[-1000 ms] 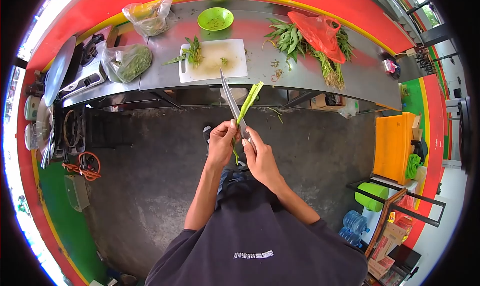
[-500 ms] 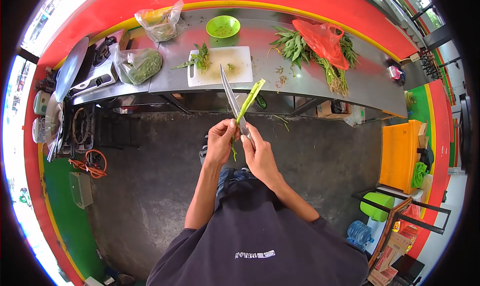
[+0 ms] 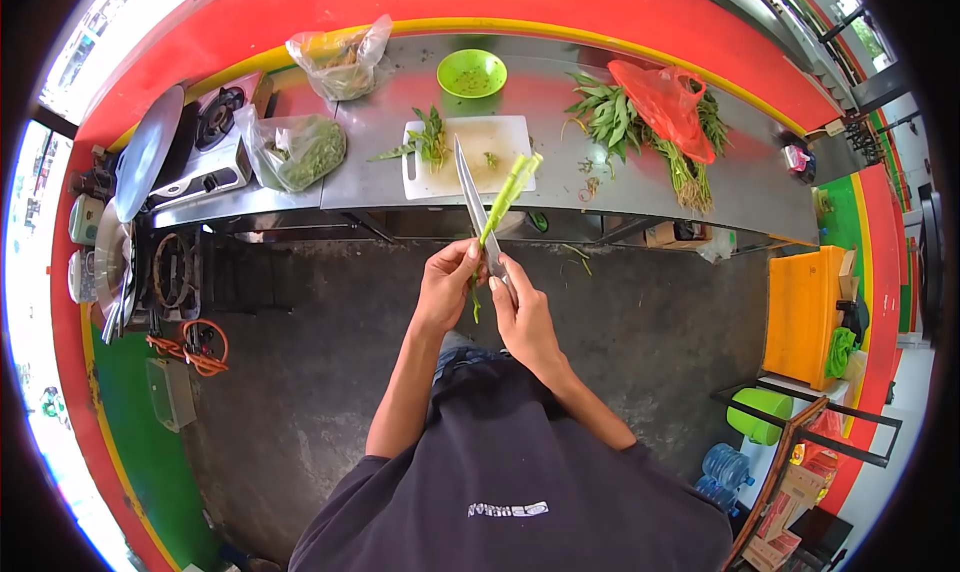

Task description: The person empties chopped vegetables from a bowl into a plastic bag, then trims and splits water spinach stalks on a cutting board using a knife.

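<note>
My left hand is closed around green vegetable stems, whose pale ends point up and away from me. In my right hand is a long knife, gripped low near the handle, its tip pointing at the counter. Blade and stems cross close together in front of my fingers; whether they touch I cannot tell. Beyond them, on the counter, a white cutting board carries leafy green sprigs and a small green scrap.
A green bowl sits behind the board. Plastic bags of greens and a gas stove are to the left. Leafy bunches lie under a red plastic bag on the right. The steel counter's front edge runs before me.
My view has shifted, so the counter and its things appear slightly lower and farther right. Both hands keep hold of the stems and knife, and the stems' upper ends look more spread.
</note>
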{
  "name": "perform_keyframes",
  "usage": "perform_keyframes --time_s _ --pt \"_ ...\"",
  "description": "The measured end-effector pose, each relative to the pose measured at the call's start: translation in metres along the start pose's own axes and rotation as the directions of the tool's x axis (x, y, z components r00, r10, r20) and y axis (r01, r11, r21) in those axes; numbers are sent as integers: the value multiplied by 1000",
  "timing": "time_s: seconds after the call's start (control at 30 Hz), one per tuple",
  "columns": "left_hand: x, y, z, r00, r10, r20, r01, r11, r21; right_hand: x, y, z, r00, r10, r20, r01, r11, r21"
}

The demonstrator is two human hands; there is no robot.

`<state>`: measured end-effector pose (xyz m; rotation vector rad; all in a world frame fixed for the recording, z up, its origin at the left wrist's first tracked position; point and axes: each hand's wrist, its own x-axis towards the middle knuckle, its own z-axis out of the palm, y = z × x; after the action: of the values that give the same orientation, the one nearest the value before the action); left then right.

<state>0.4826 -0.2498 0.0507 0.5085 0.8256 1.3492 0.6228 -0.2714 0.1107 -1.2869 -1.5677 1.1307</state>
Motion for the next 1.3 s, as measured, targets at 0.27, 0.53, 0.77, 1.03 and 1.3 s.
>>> perform_keyframes --time_s 0.27,0.53,0.77,1.03,1.3 --pt "25 28 -31 986 -1 169 -2 1000 16 24 -19 25 1000 -16 -6 16 999 -45" --pt "37 35 -28 987 -67 144 73 997 -37 27 -24 29 998 68 -19 -69 996 -55" --pt "31 21 -18 966 -93 243 93 996 9 19 -19 11 995 39 -93 -43 998 -41" --pt "14 -7 1 988 -61 144 65 998 -25 -2 -5 -11 997 -15 -82 14 1000 -13" --pt "-6 -21 28 994 -38 99 42 998 -44 -30 6 -36 999 36 -21 -34 998 55"
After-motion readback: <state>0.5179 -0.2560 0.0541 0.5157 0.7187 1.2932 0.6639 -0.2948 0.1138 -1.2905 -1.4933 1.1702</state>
